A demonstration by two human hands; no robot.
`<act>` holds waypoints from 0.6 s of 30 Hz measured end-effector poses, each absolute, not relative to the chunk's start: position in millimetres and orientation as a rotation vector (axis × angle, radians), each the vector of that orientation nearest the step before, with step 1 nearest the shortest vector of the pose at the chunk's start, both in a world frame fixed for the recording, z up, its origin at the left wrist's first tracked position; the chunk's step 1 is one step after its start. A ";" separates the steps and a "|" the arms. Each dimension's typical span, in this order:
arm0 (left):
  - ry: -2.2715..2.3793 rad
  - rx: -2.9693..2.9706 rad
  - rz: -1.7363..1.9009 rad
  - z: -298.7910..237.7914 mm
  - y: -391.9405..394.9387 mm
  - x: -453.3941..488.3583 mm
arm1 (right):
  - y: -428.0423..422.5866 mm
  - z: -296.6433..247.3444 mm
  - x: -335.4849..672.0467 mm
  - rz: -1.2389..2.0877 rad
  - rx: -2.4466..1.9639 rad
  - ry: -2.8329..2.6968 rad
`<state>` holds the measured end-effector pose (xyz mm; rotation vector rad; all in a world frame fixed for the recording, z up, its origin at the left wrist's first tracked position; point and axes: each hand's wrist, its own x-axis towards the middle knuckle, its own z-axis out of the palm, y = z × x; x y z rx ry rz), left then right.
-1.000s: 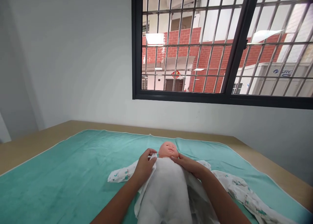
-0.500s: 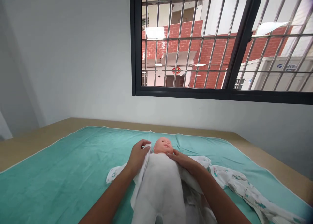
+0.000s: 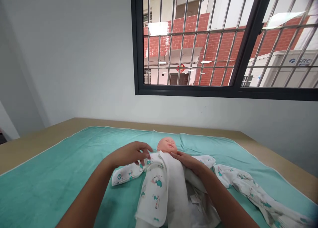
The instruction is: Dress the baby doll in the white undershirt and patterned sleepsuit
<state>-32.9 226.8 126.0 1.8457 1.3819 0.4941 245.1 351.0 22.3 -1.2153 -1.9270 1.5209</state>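
A baby doll (image 3: 167,144) with a pink head and white cloth body lies face up, its head toward the wall. A white baby shirt (image 3: 156,188) with teal prints lies under it; the left front panel covers the left part of the doll's chest. Just above that shoulder is my left hand (image 3: 135,152), fingers apart and curved, holding nothing. My right hand (image 3: 185,160) rests flat at the doll's neck and upper chest, fingers stretched out. The shirt's left sleeve (image 3: 126,173) reaches out sideways. My right forearm partly hides the other panel.
A teal cloth (image 3: 62,165) covers most of the tan table (image 3: 99,122). Printed baby pants (image 3: 250,185) lie at the right, near my right forearm. Behind the table stands a grey wall (image 3: 86,72) with a barred window (image 3: 188,49).
My left hand has brought the left shirt panel over the doll's chest and let go of its edge. My right hand stays at the neck. The camera view has shifted slightly.
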 end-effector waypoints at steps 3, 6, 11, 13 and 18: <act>1.798 1.976 0.274 90.2 249.6 -56.7 | 351.7 19.5 244.8 1.609 -1.193 -1.873; 1.829 1.983 0.029 59.1 263.6 -61.7 | 350.2 19.1 243.9 1.666 -1.118 -1.838; 1.845 2.040 -0.090 46.1 267.7 -56.2 | 345.5 25.5 244.4 1.662 -1.153 -1.836; 1.905 2.068 -0.080 48.7 267.1 -58.3 | 343.9 28.9 246.8 1.673 -1.175 -1.845; 2.023 2.057 -0.108 51.4 266.4 -66.2 | 343.9 31.9 253.9 1.715 -1.208 -1.842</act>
